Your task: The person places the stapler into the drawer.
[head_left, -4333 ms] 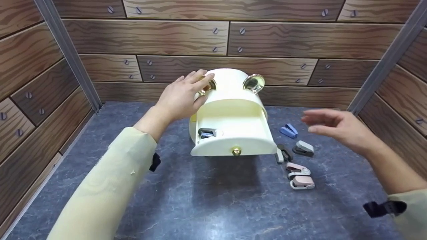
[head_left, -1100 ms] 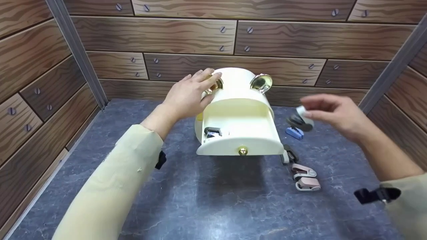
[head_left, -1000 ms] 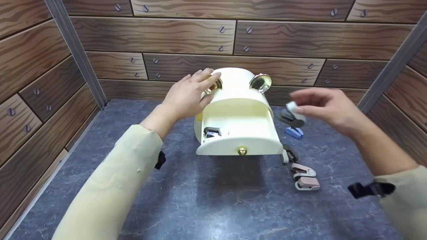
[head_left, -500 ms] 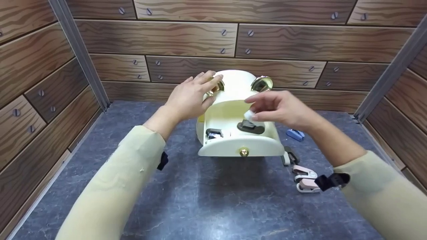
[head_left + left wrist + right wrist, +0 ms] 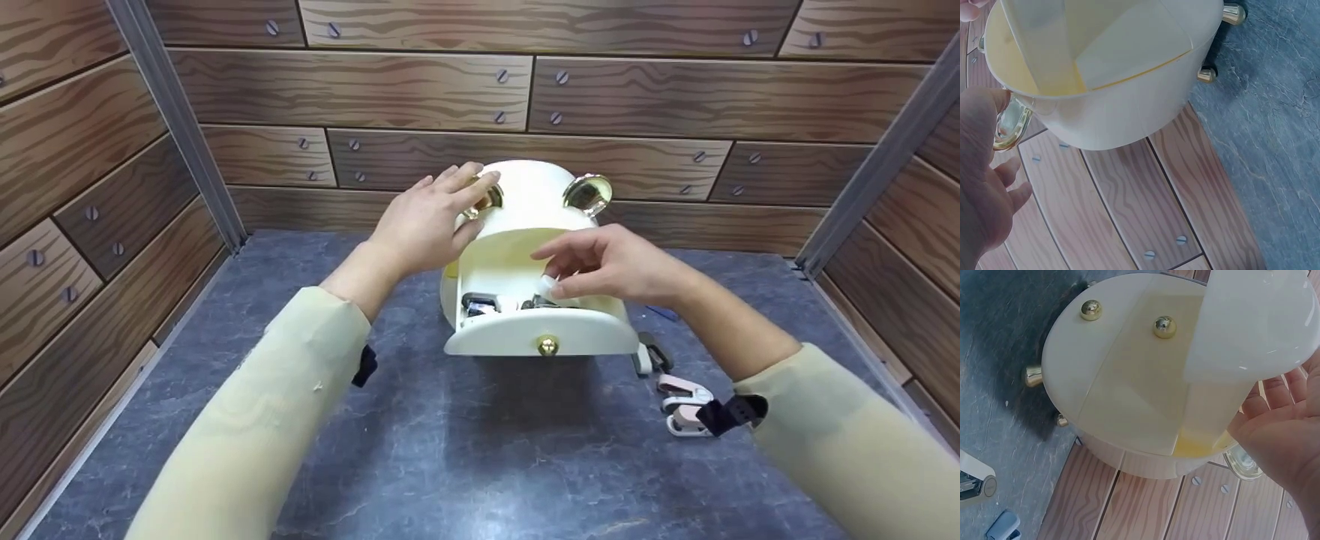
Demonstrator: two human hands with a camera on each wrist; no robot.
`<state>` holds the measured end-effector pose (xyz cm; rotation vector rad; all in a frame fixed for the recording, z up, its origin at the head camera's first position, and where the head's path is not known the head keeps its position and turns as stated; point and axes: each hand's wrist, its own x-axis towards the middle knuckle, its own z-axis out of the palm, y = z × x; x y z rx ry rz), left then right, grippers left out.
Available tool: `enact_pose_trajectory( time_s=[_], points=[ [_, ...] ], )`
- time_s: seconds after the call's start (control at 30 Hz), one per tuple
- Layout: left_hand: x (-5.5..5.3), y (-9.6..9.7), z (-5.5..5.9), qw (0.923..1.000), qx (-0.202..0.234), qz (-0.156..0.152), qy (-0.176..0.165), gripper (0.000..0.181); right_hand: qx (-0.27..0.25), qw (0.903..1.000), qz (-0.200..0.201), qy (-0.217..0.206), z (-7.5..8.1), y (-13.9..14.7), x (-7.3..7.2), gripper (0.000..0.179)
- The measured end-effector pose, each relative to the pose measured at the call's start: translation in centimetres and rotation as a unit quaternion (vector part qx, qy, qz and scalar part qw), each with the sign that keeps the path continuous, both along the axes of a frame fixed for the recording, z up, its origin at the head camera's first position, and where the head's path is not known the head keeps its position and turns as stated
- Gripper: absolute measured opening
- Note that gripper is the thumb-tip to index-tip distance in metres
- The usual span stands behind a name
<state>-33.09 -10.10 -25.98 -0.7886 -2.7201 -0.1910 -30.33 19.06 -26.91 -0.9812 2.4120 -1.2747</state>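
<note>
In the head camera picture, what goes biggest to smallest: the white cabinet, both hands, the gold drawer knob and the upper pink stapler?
1. White cabinet, drawer included
2. Left hand and right hand: too alike to rank
3. Upper pink stapler
4. Gold drawer knob

Staplers (image 5: 685,390) lie right of the drawer (image 5: 541,331)

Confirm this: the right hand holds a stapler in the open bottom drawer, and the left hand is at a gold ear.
Not quite: the open drawer is the top one, with shut drawers below, as the right wrist view shows. The right hand does hold a stapler in it; the left hand is at a gold ear.
</note>
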Motion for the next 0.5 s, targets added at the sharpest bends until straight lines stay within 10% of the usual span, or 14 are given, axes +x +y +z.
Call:
enact_pose_trajectory(
  time_s=[0.5],
  points=[
    [-0.04,-0.03,-0.01,1.0,0.005,-0.002,-0.001,0.062,-0.024,0.9983,0.024,-0.047,-0.32,-0.98,0.19,0.048]
  ],
)
